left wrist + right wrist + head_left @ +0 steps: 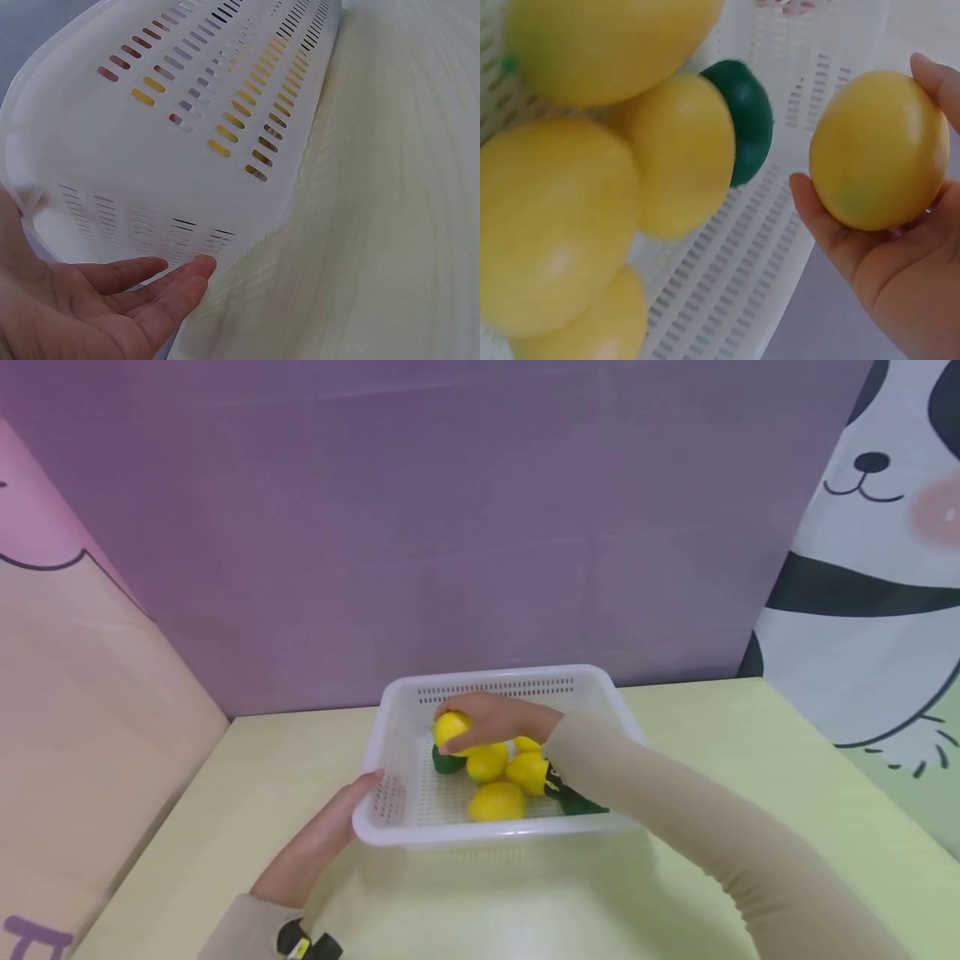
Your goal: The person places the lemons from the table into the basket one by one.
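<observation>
A white plastic basket (495,833) with slotted walls stands on the table, holding several yellow lemons (498,803). My right hand (498,718) reaches into its back left part and grips one lemon (877,150) between thumb and fingers. Under that lemon lies a glossy dark green piece (751,124), partly covered by another lemon; its kind is unclear. At the basket's left end my left hand (341,810) holds the rim, thumb on top. In the left wrist view its fingers (169,304) lie along the outer wall, below the rim.
A second dark green thing (579,802) lies at the basket's front right, partly behind the right sleeve (660,777). The pale yellow table (480,893) backs onto a purple wall (465,527). Printed panels flank it, a panda (870,652) on the right.
</observation>
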### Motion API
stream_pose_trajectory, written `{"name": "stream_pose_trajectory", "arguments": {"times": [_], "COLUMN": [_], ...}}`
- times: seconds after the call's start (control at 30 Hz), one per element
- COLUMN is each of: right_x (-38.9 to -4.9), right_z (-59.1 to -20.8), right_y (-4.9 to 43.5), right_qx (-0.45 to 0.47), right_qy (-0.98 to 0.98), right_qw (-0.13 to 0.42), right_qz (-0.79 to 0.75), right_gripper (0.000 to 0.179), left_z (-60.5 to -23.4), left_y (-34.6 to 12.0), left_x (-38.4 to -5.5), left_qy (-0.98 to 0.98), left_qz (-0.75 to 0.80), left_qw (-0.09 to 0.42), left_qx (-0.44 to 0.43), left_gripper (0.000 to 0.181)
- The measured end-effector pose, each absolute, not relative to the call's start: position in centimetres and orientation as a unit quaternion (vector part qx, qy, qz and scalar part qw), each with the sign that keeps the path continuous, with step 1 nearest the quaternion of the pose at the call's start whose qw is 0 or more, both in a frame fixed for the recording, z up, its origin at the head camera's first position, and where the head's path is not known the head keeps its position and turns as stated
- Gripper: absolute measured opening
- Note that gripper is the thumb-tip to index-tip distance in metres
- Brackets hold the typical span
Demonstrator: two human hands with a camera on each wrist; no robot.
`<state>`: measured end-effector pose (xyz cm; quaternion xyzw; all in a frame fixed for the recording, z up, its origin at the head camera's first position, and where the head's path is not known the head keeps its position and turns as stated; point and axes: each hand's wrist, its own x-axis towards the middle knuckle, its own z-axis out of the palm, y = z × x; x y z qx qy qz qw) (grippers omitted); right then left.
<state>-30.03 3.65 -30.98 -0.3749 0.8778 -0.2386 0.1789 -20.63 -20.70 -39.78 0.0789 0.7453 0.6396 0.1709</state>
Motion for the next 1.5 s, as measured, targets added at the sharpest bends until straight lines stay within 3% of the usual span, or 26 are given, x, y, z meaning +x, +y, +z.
{"name": "stream_pose_trajectory", "arguments": {"times": [0.13,0.57,1.2,1.5], "right_x": [-29.8,-29.2,-28.5,-28.4], "right_z": [-31.4,-33.5,-34.6,-34.9], "right_y": [2.4,0.3,-0.4,-0.3], "right_qx": [-0.395,-0.44,-0.408,-0.415], "right_qy": [0.875,0.851,0.859,0.857], "right_qw": [0.187,0.233,0.288,0.289], "right_qz": [-0.21,-0.167,-0.11,-0.096], "right_gripper": [0.05,0.043,0.035,0.037], "left_z": [-39.8,-39.9,-39.9,-39.8], "left_y": [-20.7,-20.8,-20.7,-20.8], "left_x": [-20.6,-20.6,-20.8,-20.7], "left_qy": [0.744,0.748,0.749,0.751], "left_qz": [0.639,0.633,0.634,0.63], "left_qw": [0.173,0.177,0.174,0.175], "left_qx": [0.091,0.093,0.083,0.091], "left_gripper": [0.065,0.065,0.064,0.065]}}
